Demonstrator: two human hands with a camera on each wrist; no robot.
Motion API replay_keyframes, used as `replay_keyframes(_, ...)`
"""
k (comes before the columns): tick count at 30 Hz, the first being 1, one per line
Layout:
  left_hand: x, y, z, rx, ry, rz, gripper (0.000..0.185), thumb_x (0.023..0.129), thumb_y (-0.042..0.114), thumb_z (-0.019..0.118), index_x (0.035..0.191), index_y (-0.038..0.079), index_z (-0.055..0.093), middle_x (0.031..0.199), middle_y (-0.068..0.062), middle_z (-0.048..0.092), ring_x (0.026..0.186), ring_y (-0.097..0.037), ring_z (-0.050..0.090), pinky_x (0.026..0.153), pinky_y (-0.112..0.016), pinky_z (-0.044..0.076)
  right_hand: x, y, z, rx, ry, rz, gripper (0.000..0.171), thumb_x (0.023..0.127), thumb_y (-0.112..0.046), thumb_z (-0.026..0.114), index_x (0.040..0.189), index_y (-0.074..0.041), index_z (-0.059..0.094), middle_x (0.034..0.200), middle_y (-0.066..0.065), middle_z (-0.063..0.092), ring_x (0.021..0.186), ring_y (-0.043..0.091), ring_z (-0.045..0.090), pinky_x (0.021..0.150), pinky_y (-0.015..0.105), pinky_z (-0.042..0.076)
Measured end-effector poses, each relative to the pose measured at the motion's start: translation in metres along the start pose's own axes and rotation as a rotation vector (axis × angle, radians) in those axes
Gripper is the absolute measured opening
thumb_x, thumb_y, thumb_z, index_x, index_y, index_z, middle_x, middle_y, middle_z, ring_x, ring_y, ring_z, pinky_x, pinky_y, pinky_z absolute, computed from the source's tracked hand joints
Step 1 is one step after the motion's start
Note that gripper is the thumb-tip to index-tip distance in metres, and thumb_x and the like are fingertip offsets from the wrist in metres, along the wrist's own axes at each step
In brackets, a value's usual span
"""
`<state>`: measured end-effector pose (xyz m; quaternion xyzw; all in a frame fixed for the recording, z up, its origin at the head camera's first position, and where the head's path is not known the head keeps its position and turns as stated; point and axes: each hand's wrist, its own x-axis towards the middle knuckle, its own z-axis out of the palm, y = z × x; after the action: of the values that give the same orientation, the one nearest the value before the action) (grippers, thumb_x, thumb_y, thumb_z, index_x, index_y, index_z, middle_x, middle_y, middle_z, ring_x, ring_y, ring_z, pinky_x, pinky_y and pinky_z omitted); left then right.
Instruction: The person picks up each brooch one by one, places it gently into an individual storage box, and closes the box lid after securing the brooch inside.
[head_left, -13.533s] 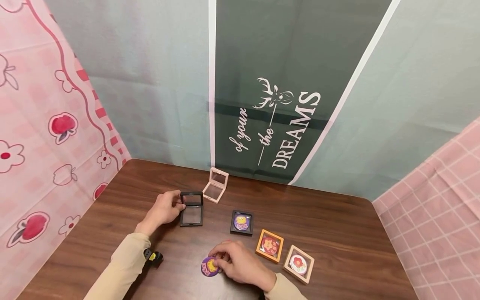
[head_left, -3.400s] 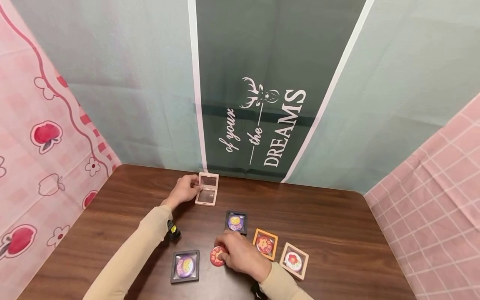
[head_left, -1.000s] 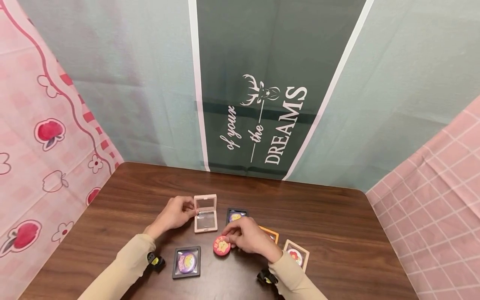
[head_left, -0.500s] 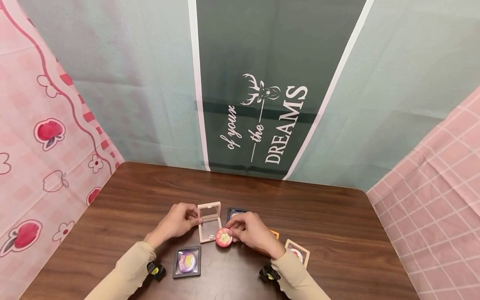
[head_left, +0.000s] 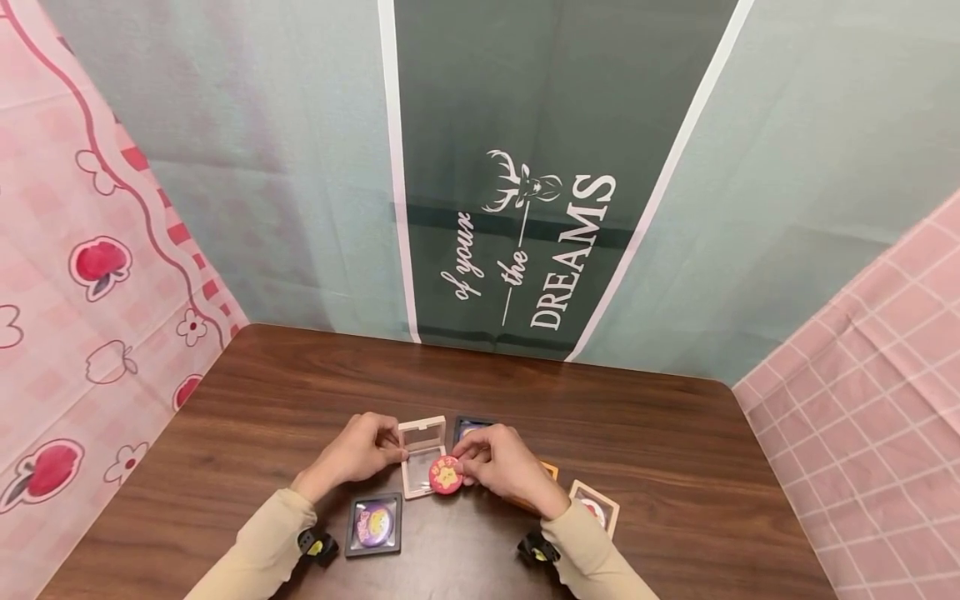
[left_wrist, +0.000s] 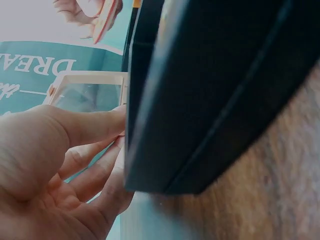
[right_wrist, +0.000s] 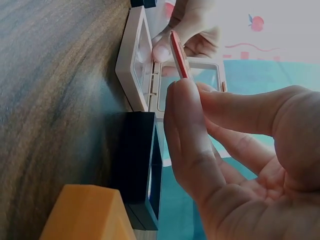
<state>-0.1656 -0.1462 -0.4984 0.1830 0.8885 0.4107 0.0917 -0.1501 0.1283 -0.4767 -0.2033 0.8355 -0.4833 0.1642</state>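
My left hand (head_left: 363, 448) pinches the left side of a pale pink display case (head_left: 418, 472), near its hinge. The case stands unfolded with its lid raised; both halves have clear windows. Between thumb and fingers, my right hand (head_left: 506, 467) holds a round red button badge (head_left: 446, 476) with a yellow figure. In the head view the badge overlaps the right part of the case's lower half. From the right wrist, the badge (right_wrist: 180, 55) shows edge-on, tilted above the case's lower half (right_wrist: 160, 90).
A closed black case (head_left: 373, 525) with a purple badge lies front left. Another black case (head_left: 475, 425) stands behind my right hand, which partly covers an orange case (head_left: 551, 470). Further right lies a beige case (head_left: 596, 507) with a white badge. The brown table (head_left: 660, 467) meets hanging cloths.
The purple badge went into the black case, now closed at front left. My left hand brought the pink case from the back towards me. My right hand took the red badge and moved it over the case.
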Motion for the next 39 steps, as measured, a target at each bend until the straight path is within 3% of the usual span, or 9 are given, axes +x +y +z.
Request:
replay_keyframes(6, 0.000, 0.001, 0.002, -0.026, -0.026, 0.018, 0.020, 0.087, 0.006, 0.087, 0.078, 0.015, 0.071, 0.073, 0.007, 0.071, 0.067, -0.004, 0.060, 0.062, -0.021, 0.050, 0.001, 0.000, 0.002, 0.010, 0.000, 0.009, 0.008, 0.095, 0.004, 0.074, 0.099, 0.000, 0.079, 0.080, 0.007, 0.076, 0.068, 0.018, 0.073, 0.053, 0.022, 0.052)
replay_keyframes(11, 0.000, 0.000, 0.004, -0.044, -0.025, 0.030, 0.019, 0.086, 0.006, 0.087, 0.077, 0.015, 0.072, 0.072, 0.007, 0.072, 0.066, -0.002, 0.060, 0.061, -0.021, 0.049, 0.003, 0.000, 0.008, 0.029, -0.001, 0.014, 0.007, 0.093, 0.004, 0.074, 0.097, 0.000, 0.078, 0.081, 0.008, 0.076, 0.068, 0.018, 0.073, 0.054, 0.020, 0.052)
replay_keyframes(18, 0.000, -0.003, 0.005, -0.073, -0.030, 0.020, 0.018, 0.086, 0.005, 0.087, 0.078, 0.014, 0.073, 0.074, 0.006, 0.073, 0.067, -0.003, 0.060, 0.063, -0.021, 0.049, 0.006, 0.002, 0.015, -0.033, 0.035, 0.013, 0.009, 0.090, 0.001, 0.080, 0.089, -0.004, 0.073, 0.080, 0.002, 0.071, 0.064, 0.004, 0.065, 0.059, 0.019, 0.052)
replay_keyframes(27, 0.005, -0.002, 0.002, -0.044, -0.046, 0.038, 0.019, 0.086, 0.006, 0.087, 0.076, 0.015, 0.073, 0.074, 0.007, 0.074, 0.069, -0.001, 0.062, 0.065, -0.020, 0.051, 0.010, 0.003, 0.021, -0.033, 0.063, 0.017, 0.014, 0.088, 0.001, 0.082, 0.085, -0.007, 0.071, 0.076, 0.000, 0.069, 0.062, 0.000, 0.063, 0.059, 0.018, 0.053)
replay_keyframes(39, 0.004, -0.002, 0.001, -0.057, -0.076, 0.006, 0.019, 0.087, 0.007, 0.087, 0.077, 0.014, 0.071, 0.072, 0.008, 0.069, 0.066, -0.003, 0.057, 0.061, -0.021, 0.046, 0.014, 0.004, 0.025, -0.050, 0.072, 0.052, 0.014, 0.089, -0.005, 0.084, 0.083, -0.010, 0.072, 0.077, -0.003, 0.069, 0.063, 0.002, 0.064, 0.059, 0.019, 0.052)
